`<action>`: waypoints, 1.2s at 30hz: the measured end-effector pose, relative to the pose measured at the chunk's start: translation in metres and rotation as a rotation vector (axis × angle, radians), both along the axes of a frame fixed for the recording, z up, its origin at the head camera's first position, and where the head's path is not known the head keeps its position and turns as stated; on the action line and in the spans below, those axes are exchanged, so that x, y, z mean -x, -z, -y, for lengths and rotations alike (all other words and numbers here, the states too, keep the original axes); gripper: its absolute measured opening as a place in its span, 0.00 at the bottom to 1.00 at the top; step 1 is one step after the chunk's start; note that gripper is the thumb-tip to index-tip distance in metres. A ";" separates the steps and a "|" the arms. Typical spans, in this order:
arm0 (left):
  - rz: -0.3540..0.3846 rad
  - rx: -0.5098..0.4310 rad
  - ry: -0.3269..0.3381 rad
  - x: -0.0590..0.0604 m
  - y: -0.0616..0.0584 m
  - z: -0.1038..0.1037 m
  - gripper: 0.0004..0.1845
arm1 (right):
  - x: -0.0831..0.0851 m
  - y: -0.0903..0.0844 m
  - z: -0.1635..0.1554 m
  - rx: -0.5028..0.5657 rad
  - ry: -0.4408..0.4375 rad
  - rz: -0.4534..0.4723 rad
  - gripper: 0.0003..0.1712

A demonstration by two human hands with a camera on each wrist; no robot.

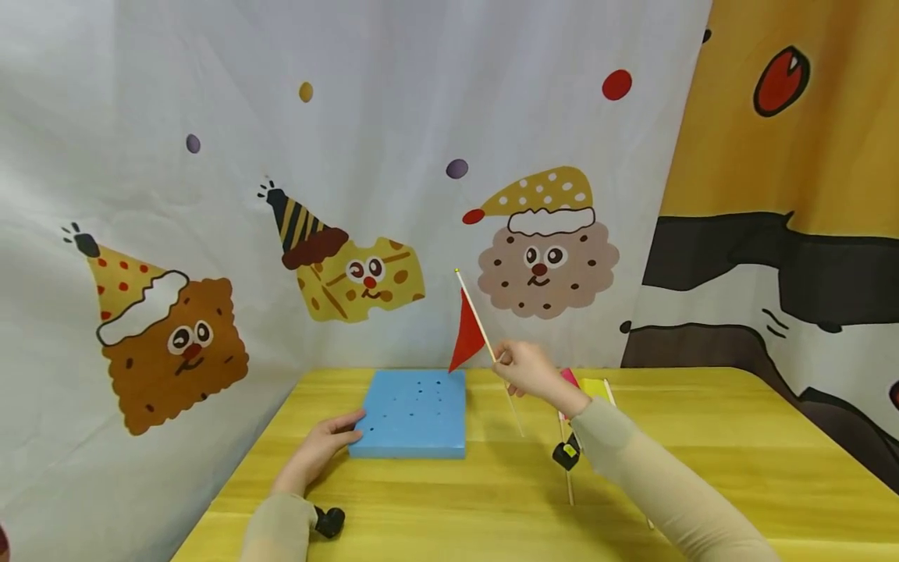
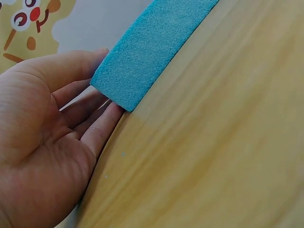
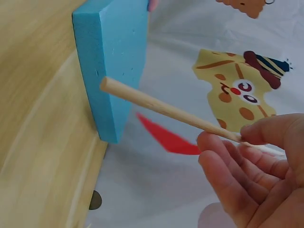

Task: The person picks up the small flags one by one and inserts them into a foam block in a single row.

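Flag-planting step in hand: right hand [image 1: 528, 368] pinches the red flag [image 1: 467, 336] by its stick, aloft beside the blue foam block [image 1: 413, 414] (holes on top). Left hand [image 1: 319, 450], fingers [image 2: 102, 128] straight, steadies the block on the desk [image 1: 702, 437]. Next, in my judgement: lower the stick's end squarely into a hole.

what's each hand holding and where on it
The right hand pinches the red flag by its wooden stick, just below the cloth. The left hand holds nothing; its straight fingers rest against the blue foam block at its near-left corner.

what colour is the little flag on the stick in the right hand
Red flag, on a pale wooden stick; the head view shows it best.
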State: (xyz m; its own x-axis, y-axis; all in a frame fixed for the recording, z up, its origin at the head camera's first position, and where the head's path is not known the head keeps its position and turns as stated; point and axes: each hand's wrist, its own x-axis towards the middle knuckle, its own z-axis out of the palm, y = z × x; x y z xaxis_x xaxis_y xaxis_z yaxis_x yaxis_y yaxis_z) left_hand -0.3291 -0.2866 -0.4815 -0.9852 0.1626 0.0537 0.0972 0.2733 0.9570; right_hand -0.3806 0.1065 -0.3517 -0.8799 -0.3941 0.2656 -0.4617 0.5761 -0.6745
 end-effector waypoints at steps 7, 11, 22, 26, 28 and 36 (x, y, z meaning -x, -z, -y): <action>0.000 -0.005 -0.028 -0.003 0.004 0.003 0.29 | 0.004 -0.009 0.015 0.016 -0.031 -0.021 0.09; -0.010 -0.009 -0.031 -0.002 0.004 0.006 0.29 | 0.010 -0.015 0.026 0.045 -0.043 -0.025 0.09; -0.005 -0.004 -0.039 -0.006 0.004 0.010 0.29 | 0.021 -0.009 0.070 0.074 -0.088 0.012 0.08; -0.005 -0.001 -0.039 -0.004 0.003 0.008 0.29 | 0.021 -0.007 0.084 0.078 -0.094 0.004 0.09; -0.006 0.001 -0.041 -0.002 0.003 0.007 0.29 | 0.022 -0.005 0.089 0.089 -0.101 0.001 0.09; -0.019 0.021 -0.043 0.003 0.004 0.000 0.28 | 0.034 0.008 0.106 0.136 -0.133 0.000 0.08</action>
